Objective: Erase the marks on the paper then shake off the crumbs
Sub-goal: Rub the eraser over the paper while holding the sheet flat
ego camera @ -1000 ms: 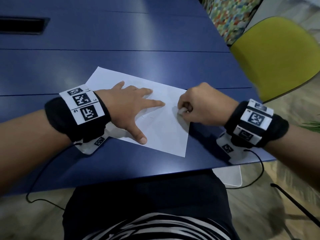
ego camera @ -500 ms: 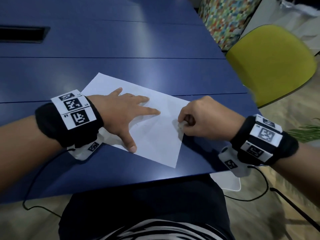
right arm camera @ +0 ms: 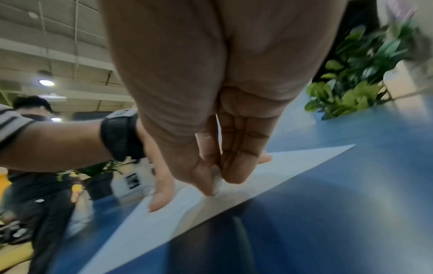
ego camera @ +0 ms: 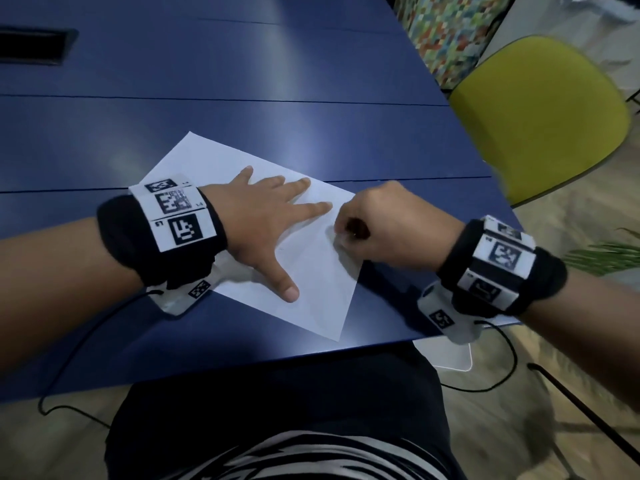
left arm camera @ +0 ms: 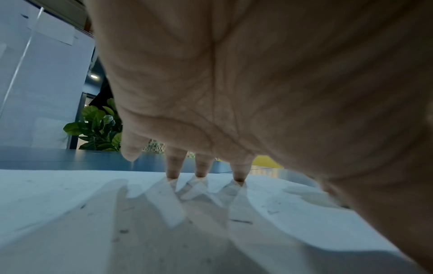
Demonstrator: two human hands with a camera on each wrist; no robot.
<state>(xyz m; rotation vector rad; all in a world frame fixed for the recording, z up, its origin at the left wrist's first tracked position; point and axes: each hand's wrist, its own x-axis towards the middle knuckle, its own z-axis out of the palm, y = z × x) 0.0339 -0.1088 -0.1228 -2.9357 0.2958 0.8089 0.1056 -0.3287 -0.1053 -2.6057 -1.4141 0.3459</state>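
Note:
A white sheet of paper [ego camera: 311, 271] lies tilted on the blue table [ego camera: 242, 81] near its front edge. My left hand [ego camera: 270, 220] lies flat on the sheet with fingers spread, holding it down. In the left wrist view the fingertips [left arm camera: 173, 174] press on the paper [left arm camera: 93, 222], where faint grey marks and specks show. My right hand [ego camera: 374, 226] is curled over the sheet's right edge and pinches a small whitish eraser [right arm camera: 216, 182] between thumb and fingers, its tip down on the paper [right arm camera: 164, 218]. The eraser [ego camera: 341, 237] barely shows in the head view.
A yellow chair [ego camera: 540, 116] stands just off the table's right corner. A dark slot [ego camera: 34, 46] is cut in the far left of the tabletop. Cables hang below the front edge, by my lap. A green plant [right arm camera: 358, 74] stands beyond the table.
My right hand with the eraser has shifted slightly left along the sheet's right part, closer to my left fingertips. The left hand stays flat on the paper. The head view has moved.

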